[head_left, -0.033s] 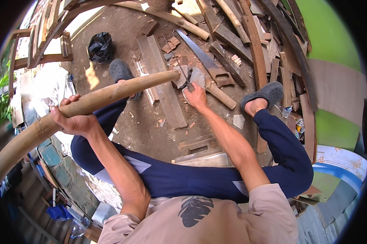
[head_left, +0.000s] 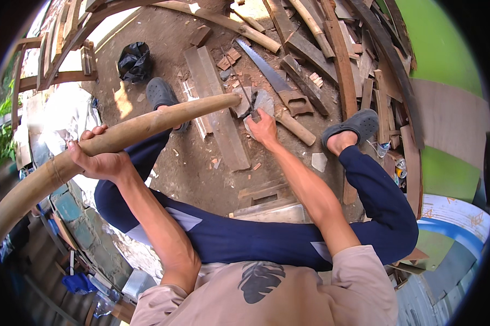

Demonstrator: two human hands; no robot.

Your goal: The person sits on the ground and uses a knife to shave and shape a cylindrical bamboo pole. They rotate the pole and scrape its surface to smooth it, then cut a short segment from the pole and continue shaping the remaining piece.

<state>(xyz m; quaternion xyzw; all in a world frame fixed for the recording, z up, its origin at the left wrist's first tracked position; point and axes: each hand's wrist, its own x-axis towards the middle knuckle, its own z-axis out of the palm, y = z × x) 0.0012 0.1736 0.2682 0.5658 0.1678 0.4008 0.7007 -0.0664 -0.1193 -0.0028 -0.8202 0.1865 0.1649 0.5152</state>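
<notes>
A thick tan bamboo pole [head_left: 163, 120] slants from the left edge up to the middle of the view. My left hand [head_left: 99, 156] is wrapped around it from below, near a ring-like node, thumb and fingertips showing on either side. In my right hand [head_left: 262, 128] is the dark handle of a long-bladed knife [head_left: 236, 73], its narrow blade seen nearly edge-on and pointing away from me. The blade passes just beside the pole's far end. Under that end sits a grey stone block [head_left: 263, 101], partly hidden by my right hand and the pole.
A handsaw [head_left: 267, 68] lies beyond my right hand, near a short bamboo piece [head_left: 295, 128]. Two planks [head_left: 223, 119] lie under the pole. Timber offcuts [head_left: 359, 70] pile up at the right. A black plastic bag [head_left: 133, 62] is on the dirt floor near my left foot.
The knife's blade has tipped forward and away from me, so more of its length shows. My left hand and the bamboo pole look unmoved.
</notes>
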